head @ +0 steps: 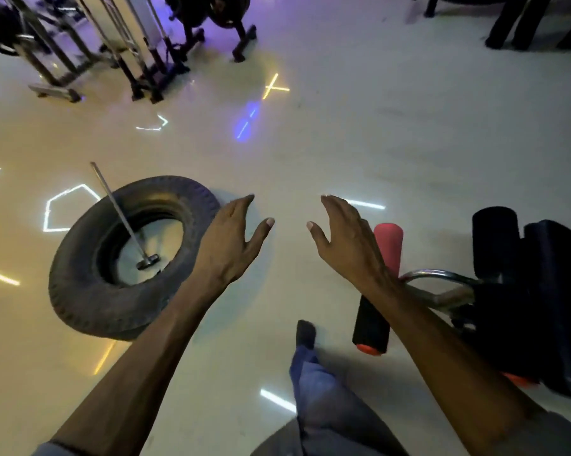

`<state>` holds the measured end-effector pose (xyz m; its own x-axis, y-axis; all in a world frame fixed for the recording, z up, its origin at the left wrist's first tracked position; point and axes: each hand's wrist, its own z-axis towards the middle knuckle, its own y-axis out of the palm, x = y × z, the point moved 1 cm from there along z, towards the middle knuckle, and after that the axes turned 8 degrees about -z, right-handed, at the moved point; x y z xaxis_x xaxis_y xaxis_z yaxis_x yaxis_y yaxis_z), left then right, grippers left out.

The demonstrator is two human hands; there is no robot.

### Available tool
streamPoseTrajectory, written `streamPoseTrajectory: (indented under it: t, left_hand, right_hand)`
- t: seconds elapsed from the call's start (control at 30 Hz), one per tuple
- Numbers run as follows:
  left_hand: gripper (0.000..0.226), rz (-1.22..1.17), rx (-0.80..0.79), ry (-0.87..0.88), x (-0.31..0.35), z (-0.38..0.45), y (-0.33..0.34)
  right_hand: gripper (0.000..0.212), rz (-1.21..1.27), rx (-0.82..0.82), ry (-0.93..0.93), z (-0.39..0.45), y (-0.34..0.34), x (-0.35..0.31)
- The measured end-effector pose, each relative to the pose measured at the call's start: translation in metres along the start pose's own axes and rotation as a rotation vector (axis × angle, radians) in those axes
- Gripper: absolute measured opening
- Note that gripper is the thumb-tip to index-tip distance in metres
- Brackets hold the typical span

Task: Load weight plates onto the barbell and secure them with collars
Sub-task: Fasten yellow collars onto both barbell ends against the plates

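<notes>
Both hands, left hand [231, 238] and right hand [346, 241], hang spread and empty over bare floor [409, 143]. No barbell or collar shows; the rack [211, 24], perhaps holding plates, stands well ahead, leftward.

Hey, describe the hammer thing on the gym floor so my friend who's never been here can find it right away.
Look for the big black rubber tyre lying flat on the pale floor, to the left of the person's open left hand. The long-handled metal sledgehammer stands inside it, head down in the tyre's hole and its thin silver shaft leaning up over the rim. Nothing else near it is a slim metal rod.
</notes>
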<state>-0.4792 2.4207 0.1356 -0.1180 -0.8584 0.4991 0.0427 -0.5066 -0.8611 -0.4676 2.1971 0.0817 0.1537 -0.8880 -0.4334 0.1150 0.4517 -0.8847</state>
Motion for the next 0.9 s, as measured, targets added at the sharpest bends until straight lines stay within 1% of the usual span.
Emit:
streamPoseTrajectory:
  t: [0.13,0.27,0.4,0.5,0.67,0.8,0.9]
  left_hand:
    - [0.071,-0.015,-0.051,0.085,-0.004,0.137,0.001]
    - [0.069,-0.043,-0.048,0.165,0.008,0.266,0.012]
    - [0.067,-0.051,-0.105,0.263,0.031,0.392,0.042]
    - [0.068,-0.070,-0.145,0.356,0.053,0.491,0.073]
    - [0.070,-0.074,-0.249,0.513,0.110,0.655,0.125]
    - [0.069,-0.074,-0.324,0.675,0.182,0.777,0.160]
    - [0.070,-0.087,-0.370,0.764,0.236,0.848,0.187]
  right_hand:
    - [0.060,-0.030,0.059,0.075,0.111,0.004,0.022]
    - [0.059,-0.075,0.092,0.179,0.215,-0.005,0.055]
    - [0.059,-0.103,0.141,0.285,0.311,-0.016,0.107]
    - [0.059,-0.131,0.187,0.371,0.378,-0.021,0.158]
    - [0.061,-0.157,0.235,0.570,0.481,-0.040,0.245]
    - [0.060,-0.196,0.306,0.702,0.556,-0.072,0.307]
    - [0.060,-0.229,0.352,0.812,0.603,-0.102,0.355]
